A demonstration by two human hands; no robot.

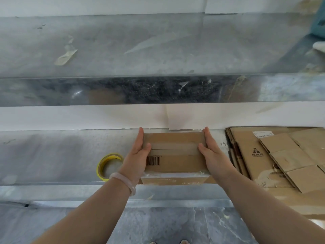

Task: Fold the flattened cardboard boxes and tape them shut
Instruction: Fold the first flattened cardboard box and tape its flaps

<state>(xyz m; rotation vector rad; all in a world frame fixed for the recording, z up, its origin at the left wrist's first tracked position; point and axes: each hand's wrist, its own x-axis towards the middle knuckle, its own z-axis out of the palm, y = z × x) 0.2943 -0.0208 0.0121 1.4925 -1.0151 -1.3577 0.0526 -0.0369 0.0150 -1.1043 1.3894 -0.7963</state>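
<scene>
A small brown cardboard box (175,156), folded up, stands on the metal bench (52,152) against the white back wall. Clear tape runs along its top seam, and a barcode is printed near its left edge. My left hand (137,155) lies flat against the box's left side with the thumb on top. My right hand (214,155) mirrors it on the right side, fingers straight and thumb on the taped seam. A roll of yellow tape (105,166) lies on the bench just left of my left wrist.
A stack of flattened cardboard boxes (263,155) lies right of the box and reaches past the bench's front edge. Above is a metal shelf (123,46) with tape scraps. A teal object (319,20) and something white (319,47) sit at its far right.
</scene>
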